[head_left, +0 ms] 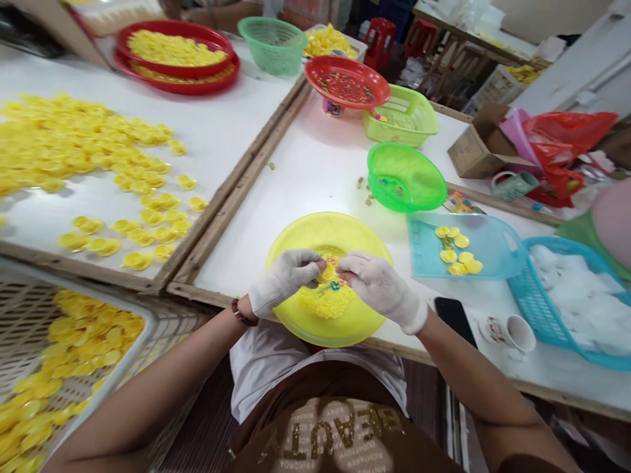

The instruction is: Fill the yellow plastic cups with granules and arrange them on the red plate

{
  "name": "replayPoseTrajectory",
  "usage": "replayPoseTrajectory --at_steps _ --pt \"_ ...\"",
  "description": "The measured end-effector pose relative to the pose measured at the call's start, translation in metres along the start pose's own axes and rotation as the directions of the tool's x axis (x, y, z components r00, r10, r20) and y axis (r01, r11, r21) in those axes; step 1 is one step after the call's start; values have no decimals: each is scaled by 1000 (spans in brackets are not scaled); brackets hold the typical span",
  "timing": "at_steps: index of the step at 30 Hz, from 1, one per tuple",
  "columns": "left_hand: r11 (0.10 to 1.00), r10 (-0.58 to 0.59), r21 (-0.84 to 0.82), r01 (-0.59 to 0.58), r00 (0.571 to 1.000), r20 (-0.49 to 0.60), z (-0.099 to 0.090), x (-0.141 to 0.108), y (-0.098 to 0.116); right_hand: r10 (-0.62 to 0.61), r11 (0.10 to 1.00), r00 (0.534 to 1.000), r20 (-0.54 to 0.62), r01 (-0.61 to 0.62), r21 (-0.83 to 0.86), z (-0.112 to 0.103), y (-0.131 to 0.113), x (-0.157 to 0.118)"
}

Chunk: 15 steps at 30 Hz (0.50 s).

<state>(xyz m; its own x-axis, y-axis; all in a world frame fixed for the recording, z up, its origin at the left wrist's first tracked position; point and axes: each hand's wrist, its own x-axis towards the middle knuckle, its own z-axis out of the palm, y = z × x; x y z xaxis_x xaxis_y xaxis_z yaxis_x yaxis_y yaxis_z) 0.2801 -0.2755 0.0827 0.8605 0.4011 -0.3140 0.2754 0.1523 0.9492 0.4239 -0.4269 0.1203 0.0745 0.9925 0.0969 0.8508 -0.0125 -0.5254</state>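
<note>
We are counting two gloved hands, left hand (pixel 288 279) and right hand (pixel 377 287), and one bracelet (pixel 242 313). We are finding one yellow basin (pixel 315 226), one bright-green bowl (pixel 421 187), one light-green basket (pixel 399 135), one mint colander (pixel 273 60) and one orange-red tray (pixel 378 87). We are also tallying two red trays (pixel 197 87), one blue tray (pixel 497 253), one blue basket (pixel 537 309), two mugs (pixel 521 333), one phone (pixel 454 318), one cardboard box (pixel 466 149) and two red stools (pixel 379 39). On the blue tray we are making out roughly eight overlapping yellow pieces (pixel 474 267); at far left we are seeing too many to number.
</note>
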Motion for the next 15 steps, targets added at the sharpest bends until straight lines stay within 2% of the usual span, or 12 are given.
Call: replayPoseTrajectory --at_steps 3,5,6,7,9,10,13,15 --pt "997 76 -15 -79 986 -152 -36 -9 10 65 993 967 247 -39 -109 6 7 -13" --pt "991 133 68 -117 937 -323 -76 -20 13 94 990 960 263 -62 -127 9 18 -24" --pt "981 165 164 -102 886 -432 -99 -28 12 110 990 964 241 -84 -115 8 26 -30" --pt "959 197 278 -46 815 -544 -124 -38 11 136 988 969 204 -117 -100 6 34 -35" --pt "864 273 480 154 657 -702 -175 -60 4 222 974 971 93 -216 -72 -4 52 -48" --pt "807 293 530 260 603 -742 -200 -71 0 274 960 961 29 -272 -64 -10 61 -54" --pt "697 281 517 497 474 -834 -264 -95 -10 397 910 911 -111 -407 -78 -32 88 -74" --pt "671 236 451 589 407 -882 -290 -101 -8 462 872 872 -162 -480 -97 -42 103 -83"
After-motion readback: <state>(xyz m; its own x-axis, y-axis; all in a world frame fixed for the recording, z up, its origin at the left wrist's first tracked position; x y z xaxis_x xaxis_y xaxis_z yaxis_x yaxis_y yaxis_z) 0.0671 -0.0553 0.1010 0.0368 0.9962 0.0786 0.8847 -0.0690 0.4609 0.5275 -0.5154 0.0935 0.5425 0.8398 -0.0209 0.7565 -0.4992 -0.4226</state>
